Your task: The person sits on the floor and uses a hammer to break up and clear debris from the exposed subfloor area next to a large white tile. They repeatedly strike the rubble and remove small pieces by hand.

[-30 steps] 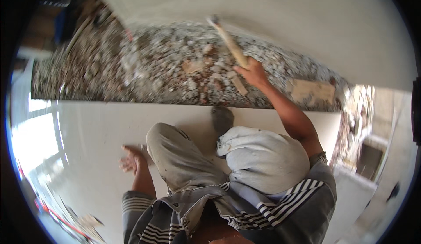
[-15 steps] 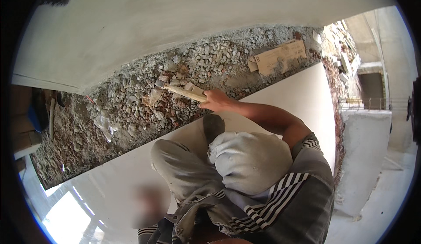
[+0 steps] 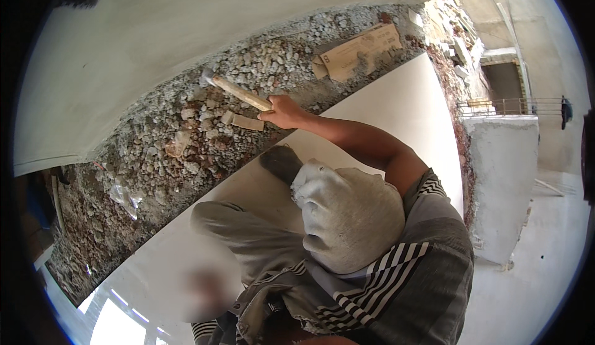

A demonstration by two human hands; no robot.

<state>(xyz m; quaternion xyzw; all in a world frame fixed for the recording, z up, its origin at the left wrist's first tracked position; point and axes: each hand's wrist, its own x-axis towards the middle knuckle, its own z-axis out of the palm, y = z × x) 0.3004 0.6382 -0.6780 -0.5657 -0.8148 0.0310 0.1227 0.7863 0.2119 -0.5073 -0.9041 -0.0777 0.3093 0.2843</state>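
My right hand is closed around the wooden handle of a hammer. The hammer's metal head is blurred and hangs over the gravel, pointing to the far left. Just nearer than the handle lies a small wooden block on the rubble, apart from the hammer. My right forearm reaches over the large glossy white slab, where I sit with bent legs. My left hand does not show.
Loose gravel fills a strip between the slab and a pale wall. A flattened cardboard box lies on it, far right. Clear plastic scraps lie left. A grey concrete block stands at the right.
My right hand has swung the hammer up and away from the wooden block, which now shows separately. The whole view has also shifted somewhat.
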